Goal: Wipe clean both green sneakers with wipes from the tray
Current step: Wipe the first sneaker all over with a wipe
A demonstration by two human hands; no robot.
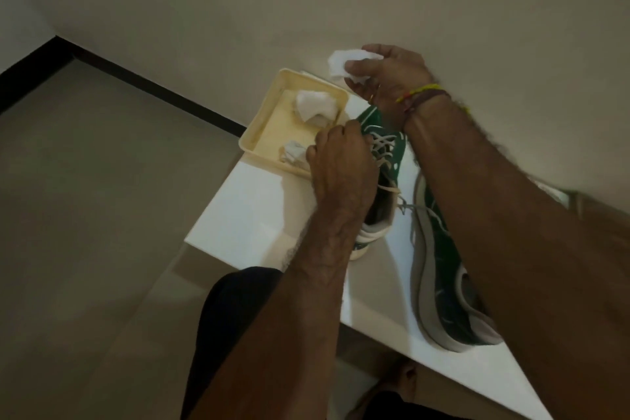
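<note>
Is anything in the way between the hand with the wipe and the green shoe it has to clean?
Nothing visible blocks it. The right hand pinches a white wipe in the air just beyond the toe of the green sneaker, which the left hand grips at the laces, beside the tray.

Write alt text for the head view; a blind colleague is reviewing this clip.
A person's right hand holds a white wipe above a green sneaker that the left hand grips on a white table. A cream tray beside it holds two crumpled wipes; the second sneaker lies on its side.
</note>
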